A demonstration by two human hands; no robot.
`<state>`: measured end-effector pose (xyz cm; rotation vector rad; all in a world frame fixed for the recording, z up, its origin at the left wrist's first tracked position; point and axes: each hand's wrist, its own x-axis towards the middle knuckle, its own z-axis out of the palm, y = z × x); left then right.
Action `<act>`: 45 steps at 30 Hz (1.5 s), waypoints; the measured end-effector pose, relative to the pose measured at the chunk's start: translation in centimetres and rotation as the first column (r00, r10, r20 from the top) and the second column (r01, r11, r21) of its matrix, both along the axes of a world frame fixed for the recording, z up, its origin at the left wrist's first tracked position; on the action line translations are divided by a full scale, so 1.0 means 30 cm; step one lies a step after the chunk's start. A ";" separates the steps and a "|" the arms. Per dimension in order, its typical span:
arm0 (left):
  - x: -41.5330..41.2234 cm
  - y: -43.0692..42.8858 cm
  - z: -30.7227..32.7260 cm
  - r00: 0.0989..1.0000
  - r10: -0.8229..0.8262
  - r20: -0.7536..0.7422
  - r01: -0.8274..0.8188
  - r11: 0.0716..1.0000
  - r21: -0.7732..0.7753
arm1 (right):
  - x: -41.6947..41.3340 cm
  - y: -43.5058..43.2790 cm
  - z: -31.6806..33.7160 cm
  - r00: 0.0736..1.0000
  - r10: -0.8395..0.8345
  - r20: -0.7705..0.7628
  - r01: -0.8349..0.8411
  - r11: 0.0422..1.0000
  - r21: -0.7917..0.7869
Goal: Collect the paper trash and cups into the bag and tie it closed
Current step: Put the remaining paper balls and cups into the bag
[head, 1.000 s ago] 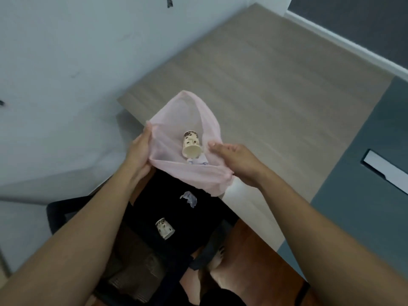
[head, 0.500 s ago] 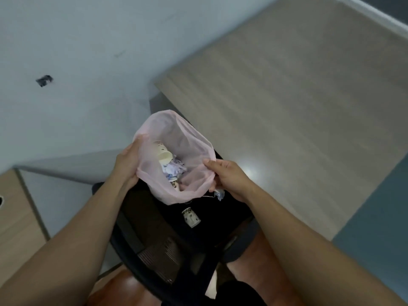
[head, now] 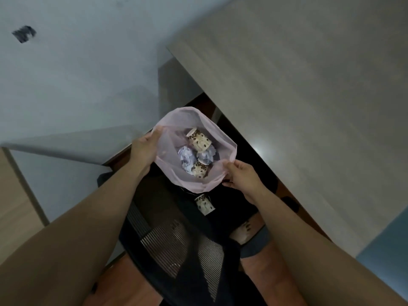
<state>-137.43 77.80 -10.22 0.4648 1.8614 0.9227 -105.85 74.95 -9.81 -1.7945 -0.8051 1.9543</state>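
Head view: bag [head: 170, 173] mouth upward

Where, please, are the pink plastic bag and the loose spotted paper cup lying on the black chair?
pink plastic bag [head: 169, 165]: head view, inner left wall.
loose spotted paper cup [head: 204, 204]: head view, its side.

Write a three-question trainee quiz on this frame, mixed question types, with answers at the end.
1. Fill in: the left hand and the right hand each grip the thin pink plastic bag's ____.
2. True or false: the bag is tied shut.
3. The brown-spotted paper cup outside the bag lies: A in the right hand; B on the black mesh office chair's seat; C in the left hand.
Key: 1 rim; 2 false; 3 B.
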 end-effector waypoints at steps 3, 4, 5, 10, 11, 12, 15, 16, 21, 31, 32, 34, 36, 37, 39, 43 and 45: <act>-0.028 0.000 -0.053 0.998 -0.041 -0.051 0.041 0.999 -0.002 | 0.006 0.012 -0.058 0.994 -0.099 -0.044 0.100 0.995 0.000; -0.036 -0.003 -0.071 0.997 -0.050 -0.062 0.050 0.999 -0.003 | 0.010 0.017 -0.076 0.992 -0.109 -0.057 0.109 0.994 -0.002; -0.044 -0.004 -0.089 0.997 -0.048 -0.067 0.048 0.999 -0.003 | 0.014 0.022 -0.094 0.992 -0.112 -0.067 0.112 0.994 -0.003; -0.089 0.024 -0.176 0.998 0.038 -0.059 -0.041 0.998 -0.042 | 0.034 0.066 -0.186 0.995 -0.071 -0.071 0.073 0.997 0.031; -0.092 0.034 -0.184 0.997 0.052 -0.058 -0.055 0.997 -0.046 | 0.036 0.076 -0.206 0.997 -0.061 -0.056 0.063 0.997 0.038; -0.090 0.044 -0.191 0.996 0.064 -0.056 -0.066 0.997 -0.045 | 0.038 0.085 -0.230 0.998 -0.052 -0.032 0.054 0.998 0.046; -0.068 0.066 -0.200 0.996 0.084 -0.042 -0.086 0.995 -0.042 | 0.045 0.095 -0.308 0.999 0.001 0.046 -0.005 0.996 0.085; -0.056 0.071 -0.203 0.996 0.091 -0.026 -0.091 0.995 -0.029 | 0.048 0.094 -0.338 0.994 0.046 0.094 -0.055 0.993 0.102; -0.005 0.078 -0.235 0.994 0.105 0.025 -0.106 0.994 0.034 | 0.054 0.065 -0.582 0.846 0.320 0.426 -0.372 0.927 0.042; 0.028 0.089 -0.281 0.996 0.070 0.046 -0.076 0.989 0.124 | 0.079 -0.079 -0.859 0.451 0.678 0.580 -0.645 0.697 -0.313; 0.029 0.089 -0.281 0.997 0.061 0.043 -0.066 0.990 0.126 | 0.089 -0.102 -0.870 0.460 0.668 0.585 -0.648 0.703 -0.293; 0.034 0.085 -0.278 0.999 0.044 0.027 -0.047 0.991 0.122 | 0.107 -0.147 -0.872 0.544 0.595 0.592 -0.609 0.765 -0.209; 0.040 0.078 -0.274 0.999 0.032 0.016 -0.034 0.992 0.118 | 0.120 -0.180 -0.842 0.654 0.466 0.596 -0.506 0.855 -0.112; 0.043 0.074 -0.269 1.000 0.026 0.011 -0.027 0.993 0.115 | 0.128 -0.192 -0.822 0.705 0.385 0.595 -0.441 0.896 -0.056; 0.054 0.062 -0.257 1.000 0.005 -0.006 -0.004 0.994 0.108 | 0.137 -0.206 -0.765 0.781 0.210 0.588 -0.304 0.950 0.065; 0.089 0.014 -0.242 0.999 -0.040 -0.031 0.043 0.993 0.111 | 0.149 -0.222 -0.595 0.850 -0.096 0.519 -0.059 0.960 0.274; 0.106 -0.014 -0.230 0.999 -0.041 -0.018 0.043 0.993 0.110 | 0.147 -0.226 -0.499 0.851 -0.179 0.494 -0.045 0.912 0.407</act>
